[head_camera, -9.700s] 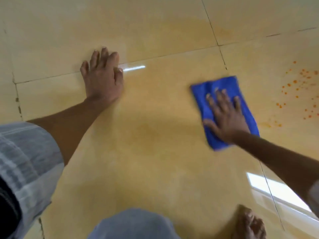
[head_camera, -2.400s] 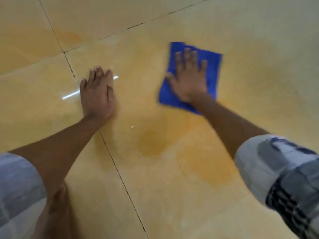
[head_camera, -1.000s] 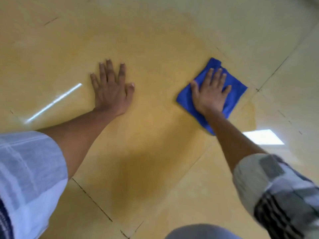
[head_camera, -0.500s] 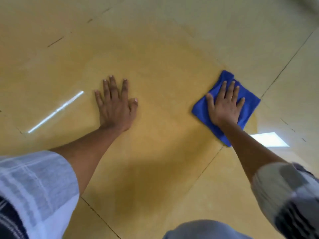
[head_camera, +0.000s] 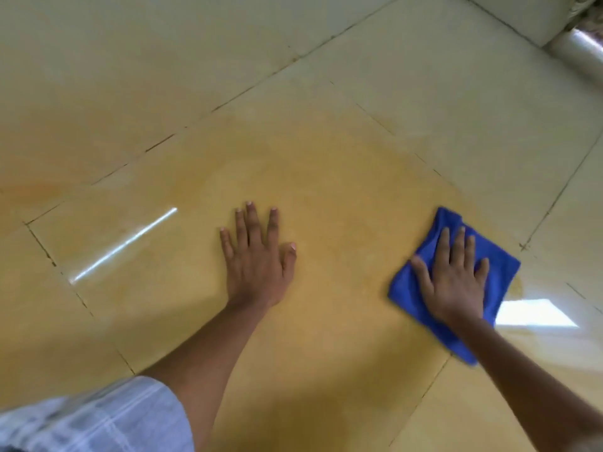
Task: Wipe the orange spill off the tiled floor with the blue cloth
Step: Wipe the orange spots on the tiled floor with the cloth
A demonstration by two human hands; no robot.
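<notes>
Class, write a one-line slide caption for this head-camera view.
Right hand presses a blue cloth on the orange-smeared tiled floor; left hand braces flat.

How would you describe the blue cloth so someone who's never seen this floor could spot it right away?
Start from the glossy yellowish tiled floor and the orange stain across its middle. At the stain's right edge, the right hand presses flat on the blue cloth. It is the only blue thing on the floor; the left hand rests on bare tile.
</notes>
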